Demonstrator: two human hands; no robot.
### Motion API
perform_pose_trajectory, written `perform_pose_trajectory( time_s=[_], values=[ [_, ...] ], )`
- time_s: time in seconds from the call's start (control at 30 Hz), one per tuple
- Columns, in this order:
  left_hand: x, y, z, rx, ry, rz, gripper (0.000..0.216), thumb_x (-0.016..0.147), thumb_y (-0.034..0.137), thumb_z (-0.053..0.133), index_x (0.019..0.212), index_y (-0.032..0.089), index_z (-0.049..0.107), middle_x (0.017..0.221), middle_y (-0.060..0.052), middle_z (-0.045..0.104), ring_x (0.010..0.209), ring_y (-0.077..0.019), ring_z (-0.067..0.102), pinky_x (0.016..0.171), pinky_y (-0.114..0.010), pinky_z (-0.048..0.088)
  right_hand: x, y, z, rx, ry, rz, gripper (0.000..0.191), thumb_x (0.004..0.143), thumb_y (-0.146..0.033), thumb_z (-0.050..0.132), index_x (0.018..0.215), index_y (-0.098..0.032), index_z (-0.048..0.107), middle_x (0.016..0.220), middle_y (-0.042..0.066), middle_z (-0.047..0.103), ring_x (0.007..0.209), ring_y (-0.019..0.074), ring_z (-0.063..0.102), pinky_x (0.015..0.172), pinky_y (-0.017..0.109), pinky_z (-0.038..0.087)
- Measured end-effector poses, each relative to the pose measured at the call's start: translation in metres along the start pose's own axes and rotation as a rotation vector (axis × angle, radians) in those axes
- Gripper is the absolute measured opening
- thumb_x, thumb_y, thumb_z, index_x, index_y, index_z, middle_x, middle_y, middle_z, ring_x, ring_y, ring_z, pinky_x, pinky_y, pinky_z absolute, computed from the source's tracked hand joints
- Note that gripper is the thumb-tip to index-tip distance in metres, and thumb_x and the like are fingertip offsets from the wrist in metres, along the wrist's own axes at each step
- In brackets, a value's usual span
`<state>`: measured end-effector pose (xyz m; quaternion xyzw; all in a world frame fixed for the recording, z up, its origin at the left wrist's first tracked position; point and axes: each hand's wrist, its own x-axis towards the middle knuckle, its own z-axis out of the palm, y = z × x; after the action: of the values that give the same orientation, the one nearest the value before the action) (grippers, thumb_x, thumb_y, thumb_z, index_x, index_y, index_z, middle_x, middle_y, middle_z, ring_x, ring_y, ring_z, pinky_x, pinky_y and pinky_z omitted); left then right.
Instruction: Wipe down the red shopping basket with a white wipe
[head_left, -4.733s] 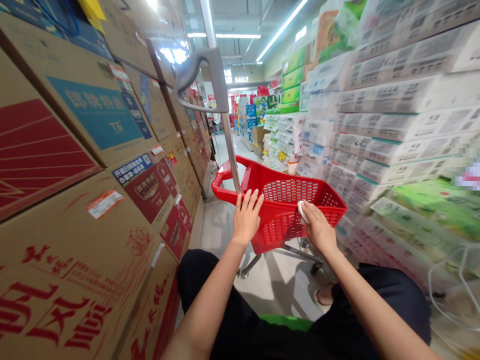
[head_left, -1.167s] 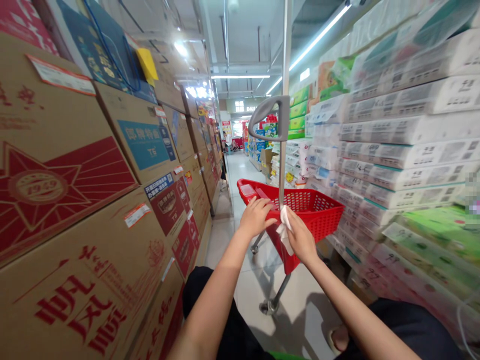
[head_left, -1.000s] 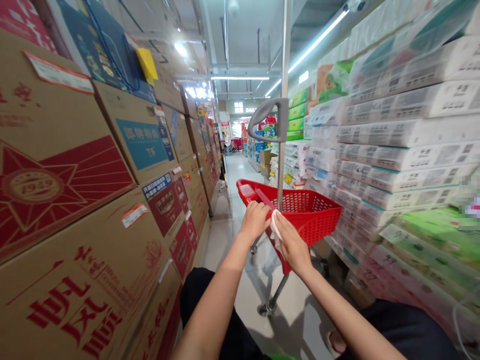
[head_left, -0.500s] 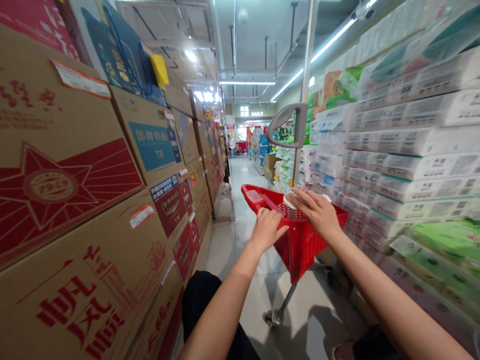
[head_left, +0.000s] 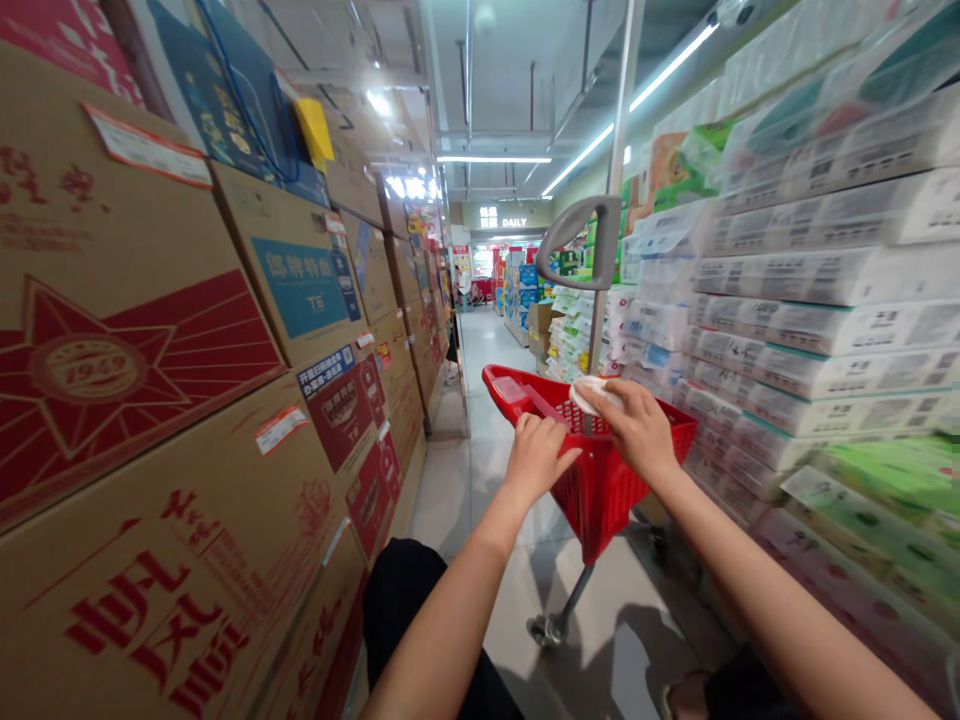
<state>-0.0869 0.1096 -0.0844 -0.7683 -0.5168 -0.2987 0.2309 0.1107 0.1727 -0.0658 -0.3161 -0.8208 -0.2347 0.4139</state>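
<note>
A red wheeled shopping basket stands tilted in front of me, its corner toward me. My left hand is closed over the near left rim of the basket, thumb outside. In my right hand is a folded white cloth, held under the fingers above the basket's opening, beside the metal pole. That pole rises from the basket and carries a grey loop handle. Part of the basket's inside is hidden by my right hand. One caster wheel shows below on the floor.
Stacked cardboard cartons form a wall close on my left. To the right rise piles of plastic-wrapped tissue packs, with green packs lower down. A tiled aisle runs ahead between them toward more shelves.
My right hand has turned and shifted slightly, so more of the white cloth shows at its fingertips. The left hand stays on the basket's rim.
</note>
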Motion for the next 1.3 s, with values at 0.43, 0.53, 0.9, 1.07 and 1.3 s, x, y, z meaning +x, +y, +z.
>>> perform_pose_trajectory(
  time_s=[0.43,0.53,0.9,1.07,1.3],
  values=[
    [0.003,0.032,0.006,0.041,0.057,-0.093,0.035,0.09,0.041,0.061,0.114,0.018,0.053,0.099,-0.008,0.061,0.096,-0.0256,0.055,0.099,-0.044,0.04,-0.048,-0.035,0.013,0.158,-0.02,0.208,0.061,0.086,-0.01,0.045,0.141,-0.037,0.051,0.126,0.009,0.049,0.114,0.0286,0.046,0.096,0.049,0.049],
    [0.004,0.039,0.002,-0.026,0.056,-0.083,0.04,0.087,0.036,0.065,0.118,0.017,0.05,0.106,-0.009,0.06,0.103,-0.0263,0.055,0.102,-0.045,0.04,-0.042,-0.03,-0.001,0.179,-0.072,0.206,0.061,0.085,-0.014,0.051,0.141,-0.037,0.051,0.125,0.009,0.05,0.114,0.0289,0.048,0.094,0.047,0.051],
    [0.001,-0.029,0.005,0.011,-0.008,0.013,0.056,0.088,0.045,0.063,0.14,0.032,0.045,0.143,-0.007,0.049,0.142,-0.0298,0.03,0.117,-0.059,0.02,-0.043,-0.004,0.005,0.189,-0.109,0.129,0.052,0.092,-0.018,0.043,0.144,-0.029,0.047,0.134,0.01,0.056,0.116,0.0273,0.05,0.096,0.046,0.049],
    [0.011,-0.006,0.025,0.065,0.044,-0.022,0.065,0.087,0.042,0.065,0.146,0.035,0.039,0.131,-0.007,0.056,0.137,-0.03,0.036,0.117,-0.056,0.022,-0.02,-0.021,-0.005,0.164,-0.138,0.139,0.04,0.094,-0.023,0.045,0.132,-0.023,0.058,0.12,0.011,0.063,0.107,0.0285,0.052,0.094,0.045,0.049],
    [0.018,0.023,0.019,0.031,0.039,-0.009,0.079,0.088,0.048,0.061,0.155,0.031,0.022,0.136,-0.009,0.054,0.133,-0.0305,0.04,0.114,-0.052,0.026,-0.027,-0.011,-0.027,0.047,-0.131,0.19,0.037,0.091,-0.03,0.053,0.127,-0.03,0.061,0.117,0.008,0.063,0.108,0.0297,0.05,0.091,0.045,0.05]
  ],
)
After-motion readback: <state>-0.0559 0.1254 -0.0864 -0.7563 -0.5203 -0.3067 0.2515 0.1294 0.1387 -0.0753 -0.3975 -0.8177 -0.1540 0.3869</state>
